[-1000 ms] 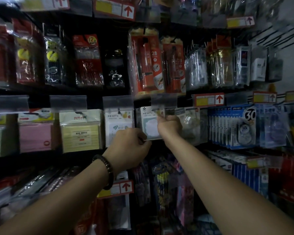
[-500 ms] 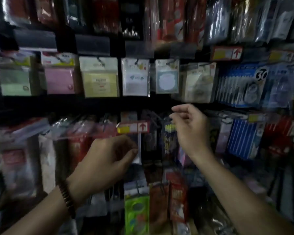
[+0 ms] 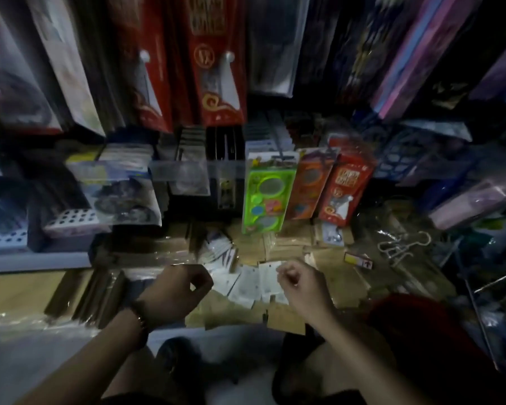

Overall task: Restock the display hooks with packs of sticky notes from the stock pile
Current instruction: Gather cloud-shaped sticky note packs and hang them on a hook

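The view looks steeply down at the stock pile below the display. A loose fan of white packs of sticky notes point(image 3: 246, 283) lies flat on top of brown wrapped bundles point(image 3: 327, 257), between the two hands. A second small row of white packs point(image 3: 220, 250) lies just behind it.

The left hand point(image 3: 174, 293), with a dark bead bracelet point(image 3: 139, 320) on its wrist, hovers at the left end of the fan. Its fingers point(image 3: 200, 283) are loosely curled toward the thumb and hold nothing that can be seen. The right hand point(image 3: 301, 283) is at the right end of the fan, its curled fingers point(image 3: 284, 270) at the top corner of the nearest white pack. The blur and dim light make it impossible to tell whether they pinch that pack or only come close to it.

Behind the pile a green toy pack point(image 3: 268, 197), an orange pack point(image 3: 310, 187) and a red pack point(image 3: 345, 191) lean side by side, touching. To the right of the bundles lie a yellow and white price tag point(image 3: 358, 261) with a red arrow and, farther right, some loose wire hooks point(image 3: 398, 247). Long red packs point(image 3: 214, 59) hang along the top.
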Available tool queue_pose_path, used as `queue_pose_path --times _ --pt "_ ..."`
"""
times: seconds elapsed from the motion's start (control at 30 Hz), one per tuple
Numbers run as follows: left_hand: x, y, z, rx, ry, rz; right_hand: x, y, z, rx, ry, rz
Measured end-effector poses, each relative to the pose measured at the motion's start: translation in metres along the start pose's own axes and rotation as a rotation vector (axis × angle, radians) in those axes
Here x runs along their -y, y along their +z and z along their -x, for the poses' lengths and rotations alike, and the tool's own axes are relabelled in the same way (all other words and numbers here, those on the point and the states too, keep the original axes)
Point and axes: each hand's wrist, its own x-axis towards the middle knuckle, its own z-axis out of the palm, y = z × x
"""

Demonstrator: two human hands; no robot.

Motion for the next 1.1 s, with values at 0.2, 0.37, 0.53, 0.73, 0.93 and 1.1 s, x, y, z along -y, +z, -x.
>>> queue_pose_path --times 0.2,0.37,0.53,0.73,0.93,1.1 --pt "0.06 0.071 -0.038 0.189 -0.12 0.027 -0.092 0.076 -0.032 0.255 0.189 0.345" --pt "0.075 0.113 -0.072 0.239 -0.172 0.084 -0.14 0.108 -0.076 0.304 0.321 0.647" --pt "0.085 0.141 -0.089 0.257 -0.219 0.127 -0.184 0.132 -0.125 0.238 0.578 0.644" --pt "0.063 0.156 -0.103 0.246 -0.18 0.149 -0.217 0.162 -0.144 0.151 0.726 0.609" --pt "0.058 0.158 -0.111 0.305 -0.129 0.08 -0.214 0.174 -0.147 0.081 0.667 0.622" --pt "0.059 0.158 -0.109 0.299 -0.094 0.088 -0.206 0.174 -0.14 -0.013 0.61 0.652"
